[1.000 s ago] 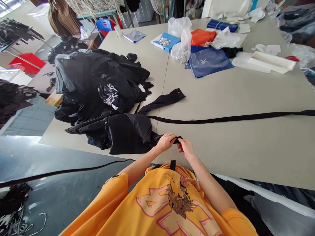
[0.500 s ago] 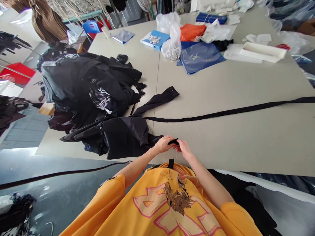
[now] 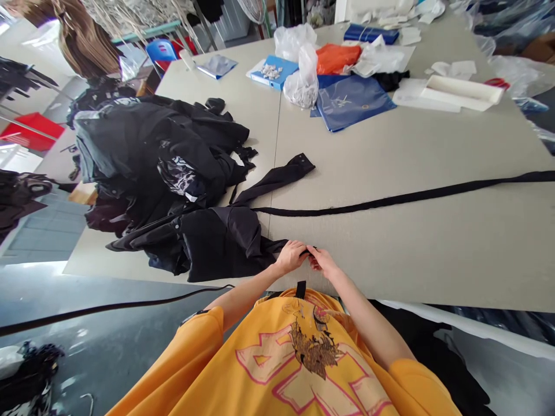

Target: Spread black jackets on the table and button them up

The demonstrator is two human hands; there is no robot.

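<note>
Both hands are together at the near edge of the table, just in front of the person's chest. The left hand (image 3: 290, 258) and the right hand (image 3: 323, 263) pinch a small end of black fabric (image 3: 313, 249) between their fingers, and the fingers hide most of it. Far to the left of the hands lies a big heap of black clothes (image 3: 147, 144), on a pale grey table (image 3: 390, 254). Nearer, a crumpled black garment (image 3: 221, 242) touches the left hand. Below that hand, a thin black cable (image 3: 108, 306) runs across a dark surface. The person wears a yellow sweatshirt (image 3: 277, 358) with a pink print, and it is just below the hands. Ahead of the hands, a black sleeve with snap buttons (image 3: 277, 179) points to the upper right, and a long narrow black fabric strip (image 3: 390, 202) stretches to the right edge of the view. Well beyond them, from left to right, are a blue folder with small white pieces (image 3: 273, 72), a clear plastic bag (image 3: 303, 86), an orange cloth (image 3: 338, 58), a navy-blue bag with a logo (image 3: 353, 104) and a white rectangular tray (image 3: 463, 92).
</note>
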